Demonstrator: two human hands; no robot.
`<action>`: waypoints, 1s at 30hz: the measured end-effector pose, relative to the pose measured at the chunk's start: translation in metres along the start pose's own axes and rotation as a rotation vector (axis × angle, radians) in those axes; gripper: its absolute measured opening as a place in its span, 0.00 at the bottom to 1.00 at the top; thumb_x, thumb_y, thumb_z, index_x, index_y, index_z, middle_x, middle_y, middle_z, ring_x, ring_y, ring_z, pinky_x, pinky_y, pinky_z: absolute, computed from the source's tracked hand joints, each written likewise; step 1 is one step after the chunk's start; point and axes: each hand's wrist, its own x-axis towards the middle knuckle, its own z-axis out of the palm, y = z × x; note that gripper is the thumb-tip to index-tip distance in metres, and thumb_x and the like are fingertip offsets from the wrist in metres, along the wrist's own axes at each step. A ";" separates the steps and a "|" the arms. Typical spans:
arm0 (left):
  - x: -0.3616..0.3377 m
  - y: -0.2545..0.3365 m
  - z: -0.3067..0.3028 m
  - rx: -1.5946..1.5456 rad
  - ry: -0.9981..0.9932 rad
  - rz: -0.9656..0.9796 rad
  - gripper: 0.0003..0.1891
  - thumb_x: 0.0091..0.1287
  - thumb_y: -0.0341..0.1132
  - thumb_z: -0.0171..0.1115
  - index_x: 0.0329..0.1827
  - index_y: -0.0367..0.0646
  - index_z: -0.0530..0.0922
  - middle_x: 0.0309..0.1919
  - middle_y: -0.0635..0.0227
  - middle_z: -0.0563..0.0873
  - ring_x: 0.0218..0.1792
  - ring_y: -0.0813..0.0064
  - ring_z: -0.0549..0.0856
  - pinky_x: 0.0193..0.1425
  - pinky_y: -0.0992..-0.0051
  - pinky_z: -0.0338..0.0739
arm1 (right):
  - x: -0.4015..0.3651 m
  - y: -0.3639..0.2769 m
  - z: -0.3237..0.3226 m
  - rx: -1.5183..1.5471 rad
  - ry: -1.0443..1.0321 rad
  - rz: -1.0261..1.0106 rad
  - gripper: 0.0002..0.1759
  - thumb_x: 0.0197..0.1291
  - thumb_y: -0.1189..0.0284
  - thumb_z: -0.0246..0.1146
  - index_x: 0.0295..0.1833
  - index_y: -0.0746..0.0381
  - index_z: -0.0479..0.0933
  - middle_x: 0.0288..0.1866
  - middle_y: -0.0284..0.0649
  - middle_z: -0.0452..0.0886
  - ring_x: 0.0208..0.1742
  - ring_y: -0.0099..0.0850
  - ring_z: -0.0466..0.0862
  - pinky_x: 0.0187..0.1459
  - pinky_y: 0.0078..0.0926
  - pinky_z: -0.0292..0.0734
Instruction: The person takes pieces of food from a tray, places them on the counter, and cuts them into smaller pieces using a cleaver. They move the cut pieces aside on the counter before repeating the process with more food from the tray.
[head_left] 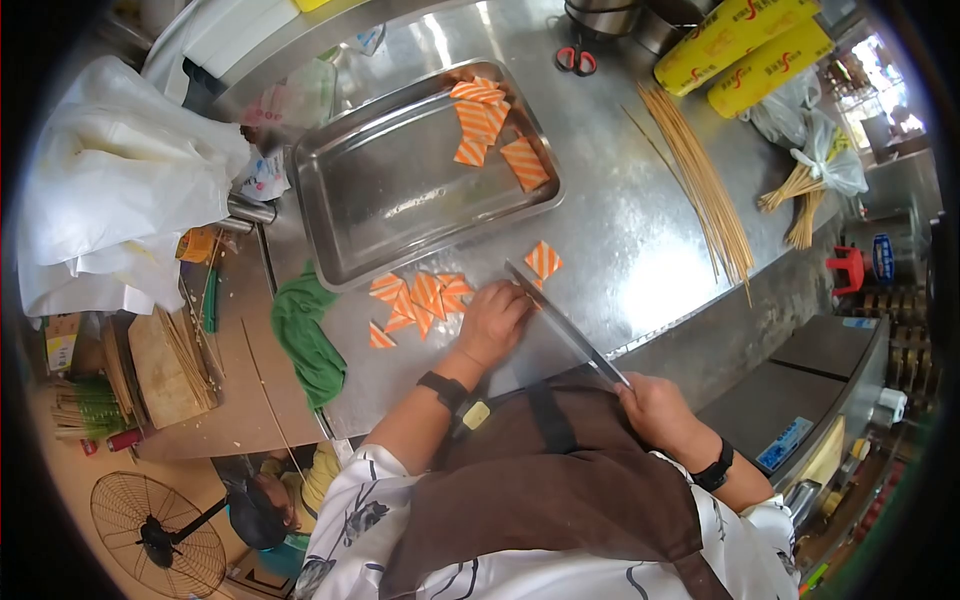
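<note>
My right hand (655, 412) is closed around the handle of a long knife (572, 332), whose blade slants up and left across the steel table. My left hand (493, 322) lies beside the blade near its tip, fingers curled down, and what is under them is hidden. An orange-and-white striped square piece (543, 261) lies just beyond the knife tip. To the left of my left hand is a loose heap of striped triangular pieces (427, 292). Behind them stands a shallow steel tray (318, 235), with several more striped pieces (480, 115) at its right end.
A green cloth (308, 338) hangs over the table's left edge. Bamboo skewers (700, 180) are spread at the right, with red-handled scissors (576, 61) and yellow rolls (740, 45) behind. At lower left, another person (270, 500) is near a fan (158, 538).
</note>
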 end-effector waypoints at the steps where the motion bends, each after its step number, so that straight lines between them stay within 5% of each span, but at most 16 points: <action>1: 0.000 0.000 0.000 -0.003 0.003 -0.006 0.10 0.53 0.27 0.72 0.37 0.41 0.82 0.38 0.63 0.83 0.45 0.58 0.82 0.49 0.62 0.78 | 0.000 0.000 0.000 -0.002 -0.002 -0.002 0.08 0.70 0.70 0.58 0.41 0.63 0.78 0.30 0.54 0.82 0.33 0.57 0.82 0.36 0.52 0.78; 14: 0.002 -0.003 -0.010 0.023 -0.040 0.032 0.09 0.52 0.25 0.71 0.35 0.41 0.81 0.38 0.63 0.83 0.45 0.57 0.81 0.48 0.60 0.77 | 0.017 0.016 0.017 -0.084 -0.060 0.084 0.13 0.71 0.66 0.56 0.41 0.65 0.79 0.30 0.56 0.83 0.35 0.58 0.83 0.40 0.55 0.78; 17: 0.002 -0.009 -0.028 0.184 0.024 -0.094 0.09 0.52 0.25 0.70 0.36 0.41 0.81 0.40 0.62 0.82 0.46 0.56 0.81 0.49 0.60 0.77 | 0.010 0.027 0.018 -0.017 -0.048 0.014 0.14 0.71 0.66 0.56 0.42 0.65 0.81 0.32 0.56 0.83 0.36 0.58 0.82 0.40 0.53 0.78; 20: 0.014 -0.006 -0.043 0.163 0.014 -0.140 0.12 0.54 0.25 0.68 0.42 0.40 0.81 0.45 0.59 0.82 0.52 0.53 0.81 0.58 0.54 0.76 | 0.001 0.021 0.008 0.168 0.009 0.023 0.14 0.72 0.66 0.56 0.42 0.64 0.81 0.31 0.55 0.83 0.35 0.58 0.82 0.39 0.51 0.78; 22: 0.030 -0.003 -0.037 0.047 -0.071 -0.001 0.14 0.54 0.24 0.67 0.45 0.39 0.81 0.49 0.57 0.82 0.56 0.52 0.80 0.60 0.55 0.76 | -0.002 0.020 0.004 0.249 0.053 0.056 0.13 0.72 0.67 0.56 0.43 0.64 0.81 0.31 0.55 0.82 0.34 0.58 0.82 0.37 0.50 0.77; 30: 0.046 -0.007 0.016 0.005 -0.114 -0.051 0.12 0.56 0.25 0.68 0.43 0.40 0.81 0.46 0.61 0.83 0.53 0.56 0.83 0.56 0.60 0.79 | -0.009 0.030 0.002 0.154 0.151 0.114 0.11 0.71 0.68 0.58 0.41 0.64 0.80 0.30 0.55 0.81 0.33 0.58 0.81 0.35 0.50 0.76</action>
